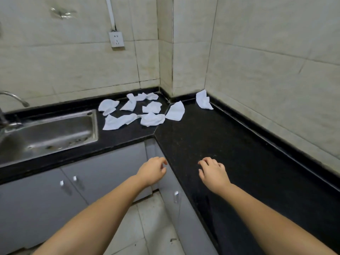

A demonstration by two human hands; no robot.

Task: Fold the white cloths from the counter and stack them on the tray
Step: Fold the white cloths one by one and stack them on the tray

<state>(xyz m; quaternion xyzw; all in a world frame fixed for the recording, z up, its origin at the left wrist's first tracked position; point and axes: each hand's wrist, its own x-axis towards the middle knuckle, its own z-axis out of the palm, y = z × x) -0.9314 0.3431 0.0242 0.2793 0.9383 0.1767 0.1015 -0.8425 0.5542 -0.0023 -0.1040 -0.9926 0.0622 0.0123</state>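
Judging from the head view, the work has hardly begun — none of the white cloths (145, 112) looks folded, and no tray is in sight, so nothing can be stacked yet as far as this shows. Both hands hold nothing. The left hand (152, 172) hangs just off the near edge of the black tabletop (230, 144), over the grey cupboard doors (103, 173), with fingers loosely curled. The right hand (213, 172) is over the tabletop, fingers relaxed and slightly spread; whether it touches the surface is not clear.

The cloths lie well ahead of both hands, in the far corner by the tiled wall. Most are bunched in a loose scatter ahead and to the left of the left hand, beside the steel sink (51, 133). One more cloth (203, 100) sits apart, ahead of the right hand, against the wall. They are small, thin and crumpled, some overlapping — each will likely need flattening before any fold.
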